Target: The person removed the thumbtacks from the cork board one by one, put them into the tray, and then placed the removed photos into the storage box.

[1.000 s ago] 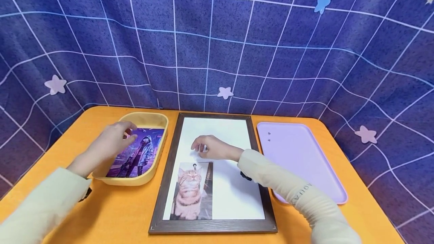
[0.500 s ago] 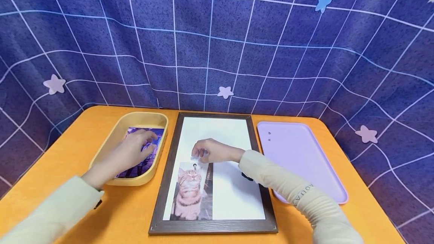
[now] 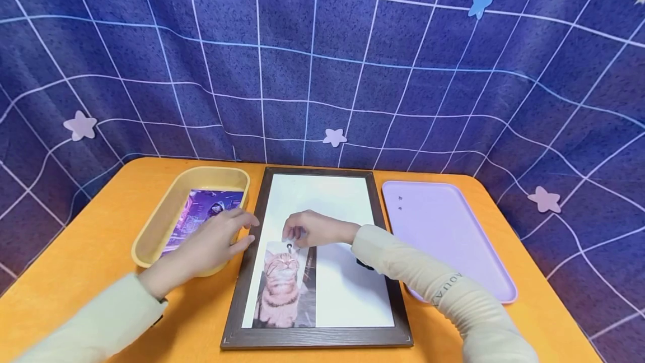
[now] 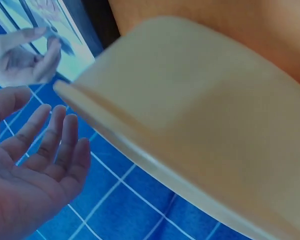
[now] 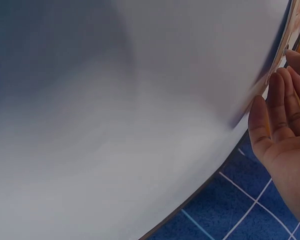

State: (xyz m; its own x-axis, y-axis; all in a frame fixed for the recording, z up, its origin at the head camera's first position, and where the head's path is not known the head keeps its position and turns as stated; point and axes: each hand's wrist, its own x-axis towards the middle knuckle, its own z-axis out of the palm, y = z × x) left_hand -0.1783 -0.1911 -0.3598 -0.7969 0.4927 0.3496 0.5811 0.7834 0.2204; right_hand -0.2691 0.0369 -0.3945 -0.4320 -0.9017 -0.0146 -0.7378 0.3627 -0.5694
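Observation:
A cat photo [image 3: 281,287] lies at the lower left of a white board [image 3: 347,290] with a dark frame. A small silver round-headed piece [image 3: 289,246], pin or magnet, sits at the photo's upper part. My right hand [image 3: 314,229] is at the photo's top edge, fingers loosely bent just above the silver piece. In the left wrist view its thumb and forefinger look apart; contact with the photo is unclear. My left hand [image 3: 214,242] reaches over the right rim of a yellow tub [image 3: 158,223], fingers loosely spread and holding nothing. The tub contains a purple picture [image 3: 199,209], partly hidden.
To the right of the board is a lilac tray [image 3: 443,228] with two tiny dark pieces [image 3: 400,203] near its upper left. The orange table [image 3: 194,332] ends at a blue gridded curtain [image 3: 312,71] with star shapes.
My left hand has moved right from above the purple picture to the tub's rim beside the board. My right hand has come down slightly, closer to the silver piece.

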